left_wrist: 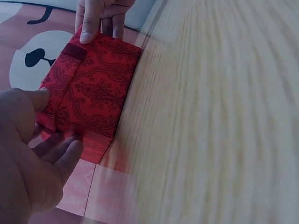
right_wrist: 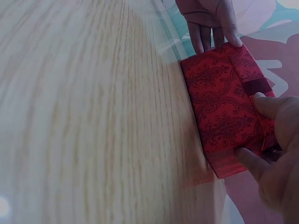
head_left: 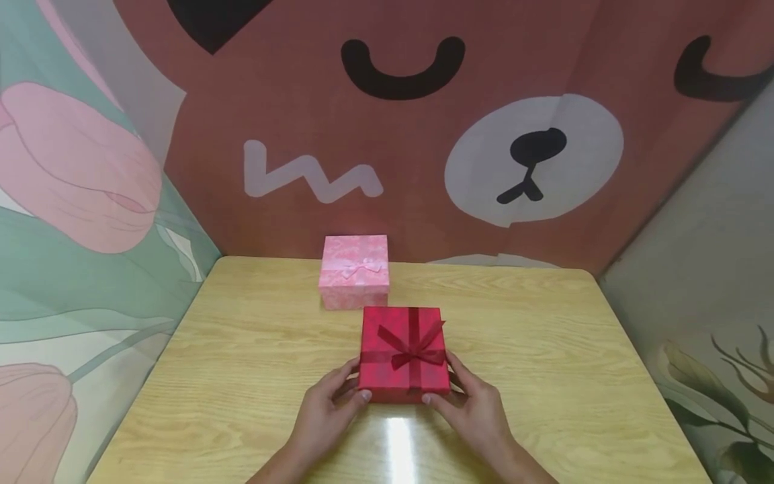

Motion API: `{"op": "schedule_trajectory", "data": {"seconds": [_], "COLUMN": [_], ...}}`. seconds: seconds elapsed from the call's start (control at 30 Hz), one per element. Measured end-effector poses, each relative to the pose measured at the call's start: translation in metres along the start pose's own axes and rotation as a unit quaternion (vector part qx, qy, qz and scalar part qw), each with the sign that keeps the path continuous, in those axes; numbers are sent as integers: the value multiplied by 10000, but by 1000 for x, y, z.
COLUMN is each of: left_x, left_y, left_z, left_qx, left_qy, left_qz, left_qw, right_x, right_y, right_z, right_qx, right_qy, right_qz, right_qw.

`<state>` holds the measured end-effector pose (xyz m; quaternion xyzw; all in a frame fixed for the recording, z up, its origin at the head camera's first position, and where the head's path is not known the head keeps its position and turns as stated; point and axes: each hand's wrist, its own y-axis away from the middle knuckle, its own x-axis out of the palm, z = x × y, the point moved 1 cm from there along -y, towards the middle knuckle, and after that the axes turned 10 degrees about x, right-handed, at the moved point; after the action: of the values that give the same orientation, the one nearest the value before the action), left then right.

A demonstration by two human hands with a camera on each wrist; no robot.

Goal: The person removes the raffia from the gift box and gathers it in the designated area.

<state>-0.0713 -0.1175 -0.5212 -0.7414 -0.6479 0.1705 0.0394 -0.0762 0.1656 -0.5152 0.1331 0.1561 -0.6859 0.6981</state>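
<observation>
A red gift box (head_left: 387,376) with a dark red ribbon and bow (head_left: 414,354) on its lid rests on the table in front of me. My left hand (head_left: 329,403) grips its left side, thumb at the near left corner and fingers along the side wall. On the opposite side my right hand (head_left: 478,407) holds it the same way. Both wrist views show the near wall of the red box (left_wrist: 100,88) with its dark damask pattern. In the right wrist view, the right thumb (right_wrist: 267,105) lies on the lid's rim, over the ribbon's end.
Behind the red box and a little to the left stands a pink gift box (head_left: 353,297) with a pale bow. The wooden table (head_left: 242,376) reaches back to a brown curtain (head_left: 290,228) with a bear face. Printed cloths hang at left and right.
</observation>
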Motion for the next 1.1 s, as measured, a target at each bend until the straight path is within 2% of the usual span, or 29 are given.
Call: {"op": "schedule_trajectory", "data": {"seconds": [0.23,0.4,0.57,0.83,1.1], "left_x": [-1,0,-1,-1,-4], "left_y": [0,-1,-3,-4,-4], "left_z": [0,-1,-7,-12,-13], "left_qx": [93,201,289,427,764], "left_qy": [-430,-582,-560,-611,-750], "left_qz": [-77,-62,-74,-143,-207], "left_qw": [9990,9981,9980,9971,9940], "right_x": [1,0,-1,-3,-4], "right_y": [1,1,1,2,2], "right_z": [-1,0,2,9,17], "right_qx": [-499,-659,-713,-684,-755], "right_qy": [398,717,926,935,967], "right_qz": [-224,-405,-538,-580,-782], "right_qw": [9977,9944,9917,9916,9894]}}
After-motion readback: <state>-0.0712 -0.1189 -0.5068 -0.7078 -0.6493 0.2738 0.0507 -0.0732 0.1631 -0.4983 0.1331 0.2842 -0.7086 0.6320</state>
